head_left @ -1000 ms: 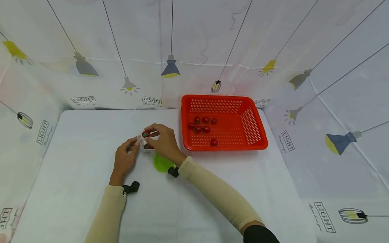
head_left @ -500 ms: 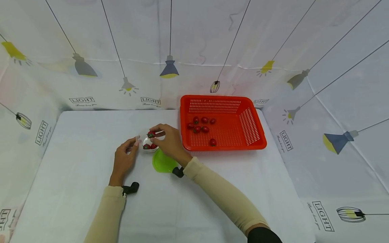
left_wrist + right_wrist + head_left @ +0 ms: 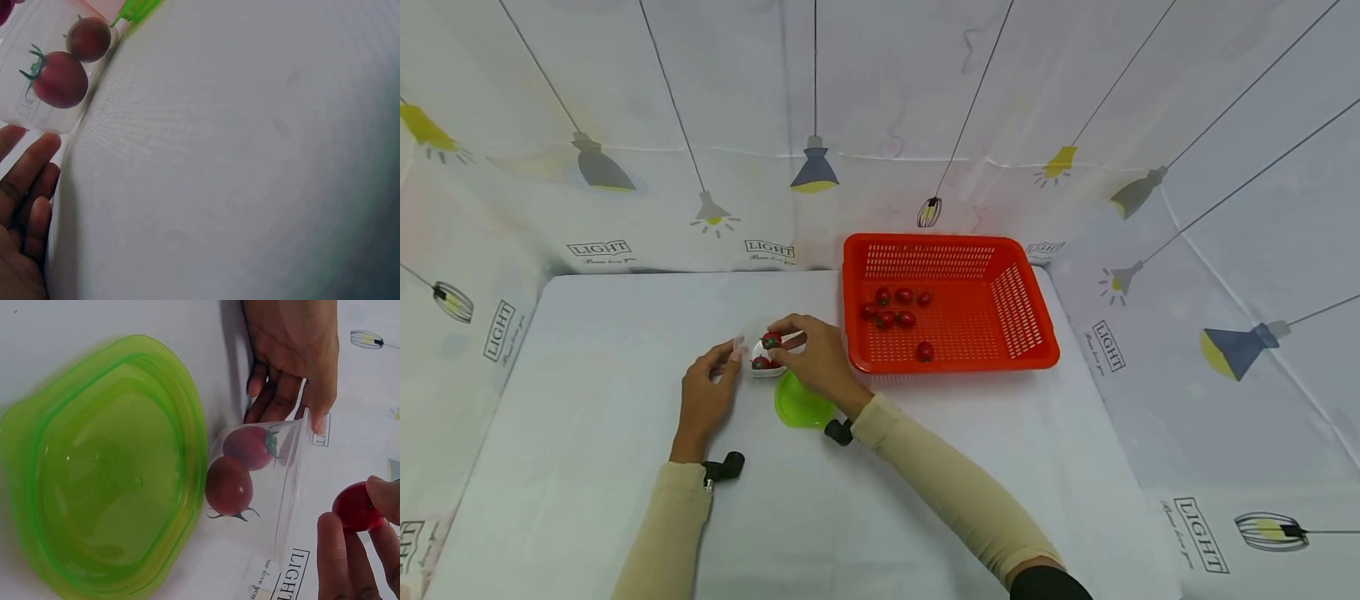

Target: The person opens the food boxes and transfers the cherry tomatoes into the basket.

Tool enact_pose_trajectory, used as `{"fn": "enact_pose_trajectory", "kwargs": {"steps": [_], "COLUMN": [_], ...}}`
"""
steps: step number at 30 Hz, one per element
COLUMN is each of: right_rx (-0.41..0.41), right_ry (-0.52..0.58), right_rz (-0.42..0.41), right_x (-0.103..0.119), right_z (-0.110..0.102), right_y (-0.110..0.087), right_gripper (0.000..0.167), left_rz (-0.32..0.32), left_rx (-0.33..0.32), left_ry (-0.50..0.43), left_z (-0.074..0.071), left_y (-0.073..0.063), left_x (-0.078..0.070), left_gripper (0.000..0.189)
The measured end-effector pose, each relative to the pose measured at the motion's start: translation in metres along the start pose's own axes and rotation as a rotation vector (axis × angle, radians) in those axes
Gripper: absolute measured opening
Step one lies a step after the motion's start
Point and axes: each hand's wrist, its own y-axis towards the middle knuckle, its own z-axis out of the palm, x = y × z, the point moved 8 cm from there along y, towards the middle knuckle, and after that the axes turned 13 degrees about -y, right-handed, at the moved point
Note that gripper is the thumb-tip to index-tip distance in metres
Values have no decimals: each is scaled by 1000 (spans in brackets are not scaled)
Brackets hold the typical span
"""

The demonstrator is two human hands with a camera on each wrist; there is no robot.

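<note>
My left hand holds a small clear plastic container at its left side, with the thumb at the rim in the right wrist view. Two cherry tomatoes with green stems lie inside; the left wrist view shows a nearer tomato and a farther tomato. Over the container's opening, my right hand pinches another cherry tomato between thumb and fingers. A green translucent plastic lid rests on the table right beside the container.
A red perforated basket stands at the back right of the table, with several cherry tomatoes inside. The white-covered table meets printed cloth walls at the back and sides.
My right hand first shifted slightly right with its tomato, then lowered a little toward the container. The left hand stays at the container's side.
</note>
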Motion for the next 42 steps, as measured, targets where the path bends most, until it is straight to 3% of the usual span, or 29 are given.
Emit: {"fn": "enact_pose_trajectory", "kwargs": {"steps": [8,19,32,42], "right_rx": [-35,-51,-122,-174], "right_ry": [14,58,79,78], "right_rz": [5,-31,-94,-76], "right_x": [-7,6,15,-1], "right_z": [-5,-15,-51,-84], "right_y": [-2,-8,-20,-21], "right_gripper": [31,32,35,33], "left_rz": [5,-3,12,12], "left_rx": [3,-1,20,14], "left_ry": [22,34,37,32], "left_z": [3,-2,1,2], "left_y": [0,0,0,0], "left_x": [-2,1,-2,-1], "left_gripper": [44,44,43,43]}}
